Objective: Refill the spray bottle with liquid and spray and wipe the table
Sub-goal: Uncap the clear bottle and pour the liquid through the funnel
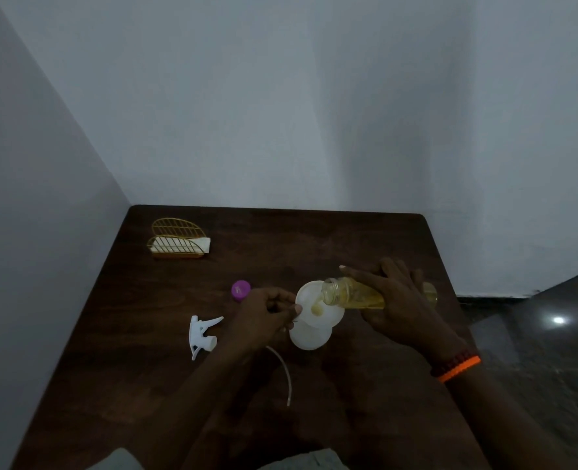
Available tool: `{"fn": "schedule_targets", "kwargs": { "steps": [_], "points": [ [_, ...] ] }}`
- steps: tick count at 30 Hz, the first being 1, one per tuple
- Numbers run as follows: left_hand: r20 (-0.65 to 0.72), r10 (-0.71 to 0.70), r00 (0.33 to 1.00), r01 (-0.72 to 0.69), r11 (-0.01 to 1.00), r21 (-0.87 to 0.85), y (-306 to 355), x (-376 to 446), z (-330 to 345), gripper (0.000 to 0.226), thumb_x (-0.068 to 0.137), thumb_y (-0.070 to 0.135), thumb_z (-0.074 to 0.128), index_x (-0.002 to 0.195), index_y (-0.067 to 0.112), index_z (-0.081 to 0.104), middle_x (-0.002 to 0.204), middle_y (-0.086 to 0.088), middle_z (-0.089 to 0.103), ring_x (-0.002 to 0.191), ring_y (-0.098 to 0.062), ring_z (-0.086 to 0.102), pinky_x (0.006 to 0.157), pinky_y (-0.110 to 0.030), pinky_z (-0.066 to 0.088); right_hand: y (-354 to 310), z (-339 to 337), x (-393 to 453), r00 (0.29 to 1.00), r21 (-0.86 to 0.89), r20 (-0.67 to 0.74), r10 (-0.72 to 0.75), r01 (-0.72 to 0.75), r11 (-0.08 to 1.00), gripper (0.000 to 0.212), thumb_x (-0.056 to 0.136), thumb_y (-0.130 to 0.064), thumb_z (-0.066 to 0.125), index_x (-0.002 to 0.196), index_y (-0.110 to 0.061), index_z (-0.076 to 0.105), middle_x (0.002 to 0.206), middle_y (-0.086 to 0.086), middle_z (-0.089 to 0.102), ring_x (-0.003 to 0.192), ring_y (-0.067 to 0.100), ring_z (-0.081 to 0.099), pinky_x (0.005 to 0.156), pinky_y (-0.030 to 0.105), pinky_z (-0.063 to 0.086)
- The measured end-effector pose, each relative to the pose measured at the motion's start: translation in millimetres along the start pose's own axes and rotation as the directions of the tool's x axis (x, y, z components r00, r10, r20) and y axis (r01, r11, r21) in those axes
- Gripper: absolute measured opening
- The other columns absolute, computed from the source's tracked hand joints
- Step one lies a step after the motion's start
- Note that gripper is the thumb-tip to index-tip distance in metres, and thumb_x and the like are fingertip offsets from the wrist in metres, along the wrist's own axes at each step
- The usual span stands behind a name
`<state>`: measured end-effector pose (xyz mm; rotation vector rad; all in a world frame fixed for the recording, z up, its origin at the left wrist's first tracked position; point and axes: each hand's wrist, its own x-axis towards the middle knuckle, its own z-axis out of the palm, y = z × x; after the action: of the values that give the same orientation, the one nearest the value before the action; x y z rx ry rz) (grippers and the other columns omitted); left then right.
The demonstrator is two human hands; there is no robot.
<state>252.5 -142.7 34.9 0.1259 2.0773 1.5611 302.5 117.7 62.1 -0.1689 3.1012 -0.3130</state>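
Note:
My right hand (399, 300) grips a clear bottle of yellow liquid (352, 293), tipped almost flat with its open mouth over a white funnel (318, 310). Yellow liquid pools in the funnel's middle. The funnel sits on the white spray bottle (309, 335), which stands on the dark wooden table (314, 239). My left hand (267, 315) pinches the funnel's left rim. The white trigger spray head (202, 332) lies on the table left of my left hand, its thin dip tube (285, 374) curving toward me. A purple cap (240, 290) lies behind my left hand.
A gold wire napkin holder (178, 239) with white napkins stands at the table's far left corner. Walls close in on the left and behind the table. The table's right edge drops to a dark floor (535, 334).

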Motion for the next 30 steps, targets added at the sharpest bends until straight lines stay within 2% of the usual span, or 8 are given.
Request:
{"fn": "schedule_targets", "kwargs": {
  "steps": [4, 10, 18, 24, 30],
  "points": [
    [-0.001, 0.000, 1.000, 0.000, 1.000, -0.008, 0.7, 0.3, 0.8, 0.010, 0.087, 0.015, 0.073, 0.096, 0.017, 0.071, 0.084, -0.005, 0.076, 0.068, -0.011, 0.071, 0.062, -0.021, 0.057, 0.7, 0.5, -0.9, 1.000, 0.011, -0.014, -0.006, 0.006, 1.000, 0.080, 0.075, -0.045, 0.066, 0.145, -0.052, 0.030, 0.103, -0.008, 0.035, 0.099, 0.012, 0.034, 0.081, 0.034, 0.022],
    [0.003, -0.010, 1.000, 0.010, 1.000, 0.019, -0.1, 0.5, 0.6, 0.015, 0.087, 0.018, 0.073, 0.102, 0.014, 0.071, 0.084, -0.002, 0.076, 0.067, -0.008, 0.071, 0.062, -0.021, 0.057, 1.3, -0.2, 0.9, 1.000, -0.007, 0.007, -0.007, 0.007, 1.000, 0.082, 0.074, -0.046, 0.067, 0.145, -0.053, 0.027, 0.106, -0.008, 0.034, 0.102, 0.012, 0.032, 0.084, 0.035, 0.025],
    [-0.006, -0.008, 1.000, 0.008, 1.000, -0.019, 1.8, 0.5, 1.0, 0.012, 0.087, 0.015, 0.073, 0.099, 0.015, 0.071, 0.084, -0.004, 0.076, 0.072, -0.015, 0.072, 0.063, -0.023, 0.059, 0.6, -1.2, 1.0, 1.000, -0.004, -0.021, -0.017, 0.017, 1.000, 0.083, 0.071, -0.039, 0.072, 0.143, -0.052, 0.032, 0.102, -0.007, 0.034, 0.098, 0.012, 0.033, 0.080, 0.034, 0.025],
    [0.005, -0.016, 1.000, 0.016, 1.000, -0.019, 2.2, 0.6, 0.7, 0.010, 0.088, 0.016, 0.072, 0.098, 0.018, 0.071, 0.086, -0.004, 0.076, 0.074, -0.012, 0.072, 0.062, -0.019, 0.057, 1.9, -2.3, 2.1, 1.000, -0.004, -0.014, -0.010, 0.010, 1.000, 0.084, 0.071, -0.040, 0.071, 0.143, -0.053, 0.030, 0.103, -0.009, 0.031, 0.100, 0.012, 0.032, 0.084, 0.036, 0.027],
    [0.006, -0.015, 1.000, 0.015, 1.000, -0.005, 0.7, 1.7, 0.1, 0.014, 0.088, 0.017, 0.072, 0.102, 0.016, 0.071, 0.087, -0.002, 0.076, 0.075, -0.013, 0.073, 0.065, -0.022, 0.058, 2.5, -2.9, 3.1, 1.000, -0.017, -0.010, -0.005, 0.005, 1.000, 0.083, 0.071, -0.040, 0.071, 0.143, -0.053, 0.031, 0.105, -0.010, 0.031, 0.101, 0.012, 0.031, 0.083, 0.035, 0.023]
  ]
}}
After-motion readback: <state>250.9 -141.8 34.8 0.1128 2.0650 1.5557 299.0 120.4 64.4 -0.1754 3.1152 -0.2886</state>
